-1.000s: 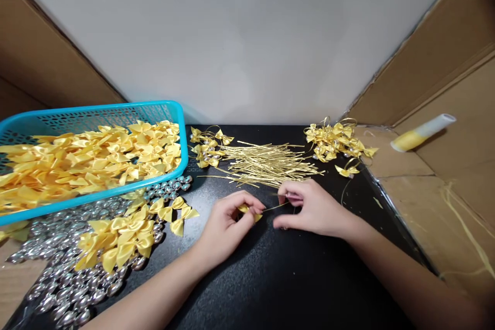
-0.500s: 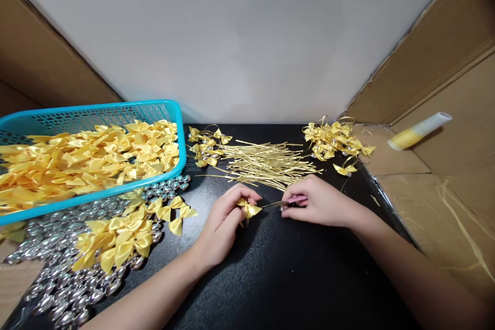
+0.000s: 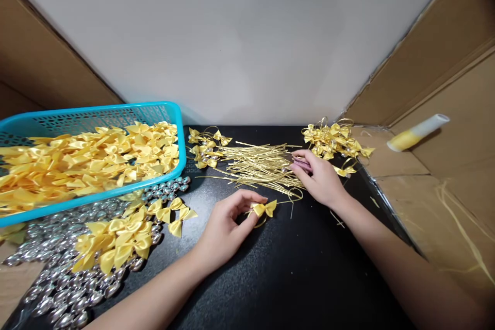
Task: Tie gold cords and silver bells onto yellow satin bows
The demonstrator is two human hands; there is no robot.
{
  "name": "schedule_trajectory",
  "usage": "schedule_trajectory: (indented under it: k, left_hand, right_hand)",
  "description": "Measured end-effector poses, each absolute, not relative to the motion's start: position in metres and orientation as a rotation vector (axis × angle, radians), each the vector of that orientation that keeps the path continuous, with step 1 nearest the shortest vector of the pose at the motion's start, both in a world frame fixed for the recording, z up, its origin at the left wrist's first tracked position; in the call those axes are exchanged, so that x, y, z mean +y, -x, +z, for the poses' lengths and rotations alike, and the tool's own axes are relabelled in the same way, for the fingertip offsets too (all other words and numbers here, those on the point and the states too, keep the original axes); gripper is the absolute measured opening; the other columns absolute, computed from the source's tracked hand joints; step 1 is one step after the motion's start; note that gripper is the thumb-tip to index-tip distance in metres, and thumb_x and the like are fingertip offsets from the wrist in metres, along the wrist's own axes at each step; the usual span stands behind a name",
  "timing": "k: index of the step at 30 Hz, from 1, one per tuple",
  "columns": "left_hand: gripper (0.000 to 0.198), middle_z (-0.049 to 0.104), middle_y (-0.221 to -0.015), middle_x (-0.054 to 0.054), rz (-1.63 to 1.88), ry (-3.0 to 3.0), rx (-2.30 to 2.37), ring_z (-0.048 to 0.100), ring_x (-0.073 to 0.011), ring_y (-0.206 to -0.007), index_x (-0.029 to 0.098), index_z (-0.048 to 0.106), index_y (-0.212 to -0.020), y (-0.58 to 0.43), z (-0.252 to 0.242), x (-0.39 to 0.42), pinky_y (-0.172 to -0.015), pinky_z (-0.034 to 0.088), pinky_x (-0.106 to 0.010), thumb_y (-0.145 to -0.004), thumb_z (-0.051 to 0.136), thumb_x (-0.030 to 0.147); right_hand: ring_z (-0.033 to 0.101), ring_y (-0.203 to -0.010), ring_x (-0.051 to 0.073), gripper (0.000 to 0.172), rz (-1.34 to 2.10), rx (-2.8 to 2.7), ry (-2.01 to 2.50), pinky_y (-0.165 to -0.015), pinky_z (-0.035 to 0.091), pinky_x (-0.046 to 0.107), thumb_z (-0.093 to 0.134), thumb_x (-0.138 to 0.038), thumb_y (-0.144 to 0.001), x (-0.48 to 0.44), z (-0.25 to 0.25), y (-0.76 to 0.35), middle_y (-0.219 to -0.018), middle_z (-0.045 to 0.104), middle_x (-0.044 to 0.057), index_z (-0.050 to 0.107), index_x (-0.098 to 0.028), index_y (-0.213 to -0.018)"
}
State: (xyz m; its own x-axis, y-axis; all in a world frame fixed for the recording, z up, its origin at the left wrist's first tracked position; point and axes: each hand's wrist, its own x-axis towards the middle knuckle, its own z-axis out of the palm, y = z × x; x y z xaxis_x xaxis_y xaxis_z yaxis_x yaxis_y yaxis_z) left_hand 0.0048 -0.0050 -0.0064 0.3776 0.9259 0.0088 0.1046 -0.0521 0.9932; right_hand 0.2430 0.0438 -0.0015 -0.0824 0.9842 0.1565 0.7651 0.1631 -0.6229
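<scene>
My left hand is closed, pinching a yellow satin bow between thumb and fingers just above the black table. From this bow a thin gold cord trails to the right and curls at its end. My right hand is closed round a small purple-handled tool, mostly hidden by the fingers; its kind is not clear. That hand is over the right end of a pile of cut gold cords.
On the left stands a blue basket full of yellow bows. Silver beads and loose bows lie before it. Corded bows form piles at the back left and back right. A yellow-white tube rests on cardboard at right.
My right hand has moved up and away from the bow with the purple-handled tool, onto the cord pile. My left hand has shifted slightly right with the bow, whose cord now hangs free.
</scene>
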Motion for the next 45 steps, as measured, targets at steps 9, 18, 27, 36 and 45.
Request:
schedule_trajectory:
  k: [9,18,27,36,45]
  left_hand:
    - [0.005,0.067,-0.08,-0.004,0.906,-1.445,0.992,0.064,-0.0146,-0.072,0.017,0.063,-0.08,-0.006,-0.003,-0.007,-0.068,0.053,-0.027,-0.082,0.063,0.022]
    - [0.019,0.065,-0.071,-0.001,0.927,-1.187,0.999,0.06,-0.0114,-0.063,0.017,0.057,-0.072,-0.004,-0.001,-0.001,-0.061,0.049,-0.023,-0.078,0.07,0.029]
    - [0.021,0.062,-0.07,0.001,0.966,-1.168,0.955,0.058,-0.0108,-0.064,0.016,0.055,-0.074,-0.003,-0.002,0.0,-0.062,0.047,-0.022,-0.08,0.071,0.03]
    - [0.017,0.059,-0.064,0.0,0.921,-1.36,1.032,0.049,-0.0112,-0.058,0.015,0.064,-0.079,-0.002,-0.002,-0.005,-0.055,0.039,-0.023,-0.085,0.064,0.032]
    - [0.027,0.052,-0.06,0.003,0.901,-1.339,1.063,0.044,-0.0108,-0.057,0.016,0.054,-0.069,-0.004,0.001,-0.002,-0.055,0.036,-0.023,-0.085,0.059,0.038]
  right_hand:
    - [0.057,-0.097,0.028,0.024,0.308,-2.126,1.542,-0.087,0.048,0.044,0.041,-0.024,-0.096,0.048,-0.013,-0.241,-0.104,0.059,0.014,0.06,-0.017,-0.11]
    - [0.054,-0.1,0.03,0.025,0.169,-2.129,1.645,-0.09,0.043,0.047,0.049,-0.029,-0.095,0.046,-0.012,-0.245,-0.104,0.062,0.011,0.067,-0.023,-0.111]
    - [0.066,-0.087,0.02,0.016,0.824,-2.018,1.278,-0.083,0.05,0.036,0.067,-0.023,-0.081,0.002,0.033,-0.19,-0.092,0.073,0.004,0.069,-0.021,-0.096]
    - [0.069,-0.073,0.016,0.009,1.228,-1.781,1.433,-0.068,0.052,0.027,0.066,-0.02,-0.081,0.0,0.038,-0.187,-0.077,0.076,0.001,0.074,-0.02,-0.078]
    - [0.066,-0.079,0.016,0.013,0.944,-1.821,1.296,-0.075,0.051,0.028,0.057,-0.016,-0.086,-0.002,0.042,-0.188,-0.082,0.071,0.003,0.065,-0.018,-0.076]
